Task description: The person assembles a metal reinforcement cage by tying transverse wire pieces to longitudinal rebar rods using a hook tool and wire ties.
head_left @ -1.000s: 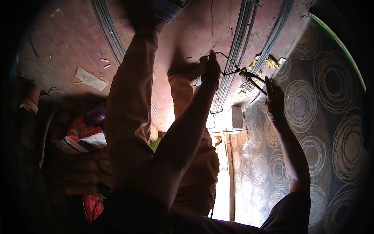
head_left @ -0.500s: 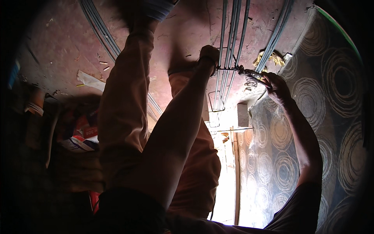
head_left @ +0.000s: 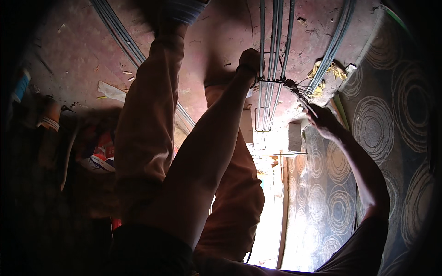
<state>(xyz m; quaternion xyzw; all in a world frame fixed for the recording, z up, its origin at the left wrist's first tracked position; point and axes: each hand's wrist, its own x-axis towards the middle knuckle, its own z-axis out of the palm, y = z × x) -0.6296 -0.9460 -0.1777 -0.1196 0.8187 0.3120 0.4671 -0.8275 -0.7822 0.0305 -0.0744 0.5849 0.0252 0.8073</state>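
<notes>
Closest in, rust-orange trouser legs (head_left: 149, 110) flank the person's left forearm. Beyond them, the left hand (head_left: 250, 61) is curled at the left side of a dark, bent-wire rectangular frame (head_left: 271, 81); its fingers are hidden, so I cannot tell what they pinch. The right hand (head_left: 323, 120) is wrapped round slim dark metal pincers (head_left: 302, 98), their tip at the frame's right corner. A second ago the handles stood spread and the frame sat askew; now they lie together and the frame crosses the long grey steel rods (head_left: 275, 46) squarely, so the tool seems to be bearing on that corner. Underneath is a scuffed reddish floor (head_left: 221, 37), littered with scraps. Farther off are a pale rectangular block (head_left: 294, 136), a circle-patterned grey wall covering (head_left: 373, 122) and a glaring bright doorway (head_left: 267, 216).
</notes>
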